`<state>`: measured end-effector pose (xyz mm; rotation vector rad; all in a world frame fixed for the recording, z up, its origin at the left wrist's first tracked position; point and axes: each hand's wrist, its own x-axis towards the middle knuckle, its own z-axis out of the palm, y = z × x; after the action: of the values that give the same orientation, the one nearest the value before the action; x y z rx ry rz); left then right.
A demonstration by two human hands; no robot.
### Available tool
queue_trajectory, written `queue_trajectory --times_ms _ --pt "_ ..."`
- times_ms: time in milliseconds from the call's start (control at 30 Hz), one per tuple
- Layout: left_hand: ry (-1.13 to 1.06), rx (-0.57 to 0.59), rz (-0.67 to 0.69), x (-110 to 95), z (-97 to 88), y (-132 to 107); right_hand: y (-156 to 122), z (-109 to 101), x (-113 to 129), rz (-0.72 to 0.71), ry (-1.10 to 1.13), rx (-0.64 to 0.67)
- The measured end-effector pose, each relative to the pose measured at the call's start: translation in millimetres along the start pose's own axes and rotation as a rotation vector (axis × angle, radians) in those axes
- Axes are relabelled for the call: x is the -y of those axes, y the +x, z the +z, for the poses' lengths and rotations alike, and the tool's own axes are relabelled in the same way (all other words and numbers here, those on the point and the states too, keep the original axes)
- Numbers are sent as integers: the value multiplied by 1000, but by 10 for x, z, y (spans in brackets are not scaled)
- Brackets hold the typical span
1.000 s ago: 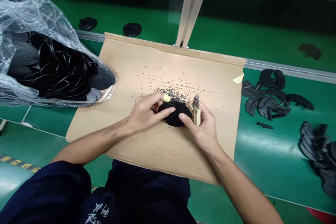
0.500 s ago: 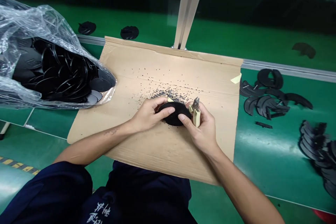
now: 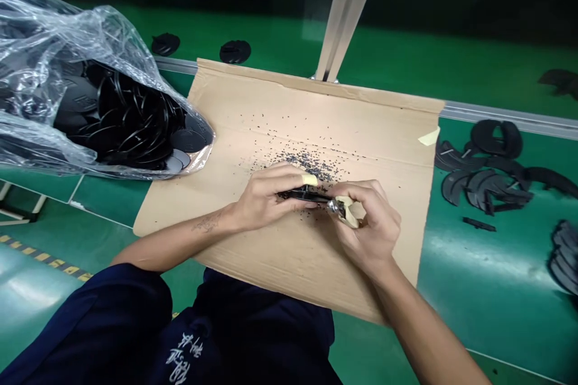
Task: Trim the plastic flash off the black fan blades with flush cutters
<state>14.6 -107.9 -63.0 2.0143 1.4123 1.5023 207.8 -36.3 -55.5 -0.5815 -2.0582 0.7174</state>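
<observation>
Over that cardboard [image 3: 221, 96], left hand [image 3: 264, 195] tight on a black disc [image 3: 303, 195], right hand [image 3: 372, 219] firmly round pliers [image 3: 338, 208].

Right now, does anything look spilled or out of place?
Yes: many tiny black bits lie scattered over the cardboard, thickest just beyond the held black part, loose like a spill. A small dark strip also lies apart from the curved black pieces on the right.

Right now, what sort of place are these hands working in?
Probably a factory or workshop: a plastic bag full of black discs, tiny black bits strewn over a cardboard sheet, and yellow-black floor tape.
</observation>
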Motion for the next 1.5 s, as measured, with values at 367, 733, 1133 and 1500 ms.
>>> queue_trajectory --times_ms 367,733,1133,1500 --pt "-17 -35 110 -48 -19 16 -63 91 -25 93 252 11" --pt "21 -6 137 -45 -83 31 -58 92 1 169 259 64" --pt "-92 4 -40 -25 -57 7 -7 63 54 332 390 92" --pt "-76 -6 -74 59 -162 24 31 -40 -160 -1 -115 204"
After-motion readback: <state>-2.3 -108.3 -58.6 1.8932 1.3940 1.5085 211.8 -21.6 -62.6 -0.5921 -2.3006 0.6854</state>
